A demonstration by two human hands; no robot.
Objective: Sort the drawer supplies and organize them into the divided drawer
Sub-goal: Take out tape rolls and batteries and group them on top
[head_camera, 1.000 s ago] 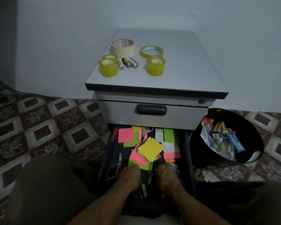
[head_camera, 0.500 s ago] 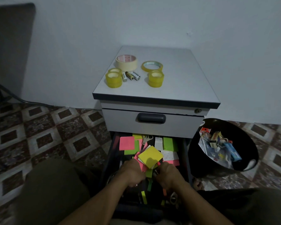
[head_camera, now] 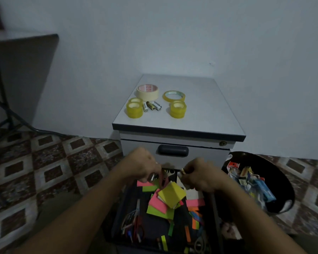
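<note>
Up from the drawer (head_camera: 117, 222) now: left hand (head_camera: 142, 165) fingers round a silver battery (head_camera: 152, 177) (right hand (head_camera: 200, 176) round a gold-tipped battery (head_camera: 182, 173))

Dim, flat, bluish light with no clear source and no glare. Left hand (head_camera: 142, 165) and right hand (head_camera: 202, 177) are motion-blurred, and the small pieces (head_camera: 152, 177) they pinch are unreadable. Drawer (head_camera: 155, 230) interior is murky. Worktop (head_camera: 200, 116) is fairly sharp, with faint shadows under the tape rolls (head_camera: 134, 110). Floor tiles (head_camera: 53, 171) stretch and smear at the edges from wide-angle distortion.
</note>
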